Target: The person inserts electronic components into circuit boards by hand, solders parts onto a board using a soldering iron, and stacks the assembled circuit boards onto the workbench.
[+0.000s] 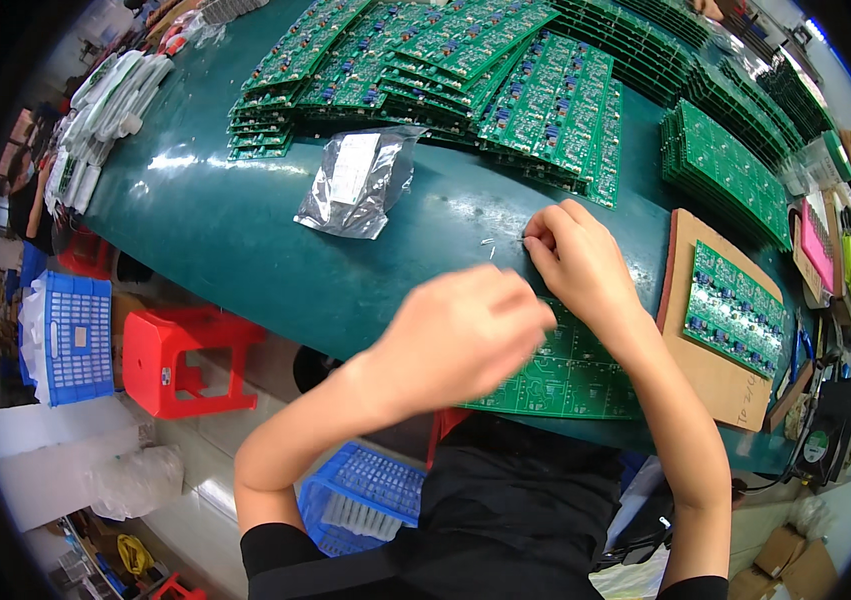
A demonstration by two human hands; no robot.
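A green circuit board [575,375] lies on the table in front of me, partly covered by my hands and forearms. My left hand [460,335] hovers over its left side, blurred by motion. Its fingers are curled together, and whatever they may hold is hidden. Past the board's far edge, my right hand [580,260] is low over the tabletop, thumb and forefinger pinched. Anything at those fingertips is too small to name. Beside them lie a few tiny pale, pin-like parts [490,248]. Farther left rests a clear plastic bag [360,185] with a white label.
Stacked green circuit boards [555,110] line the table's far side, with another stack [725,170] at right. One populated board [735,310] sits on brown cardboard [715,385]. A red stool [190,360] and blue crate [80,335] stand left of the table; a blue basket [365,490] is below.
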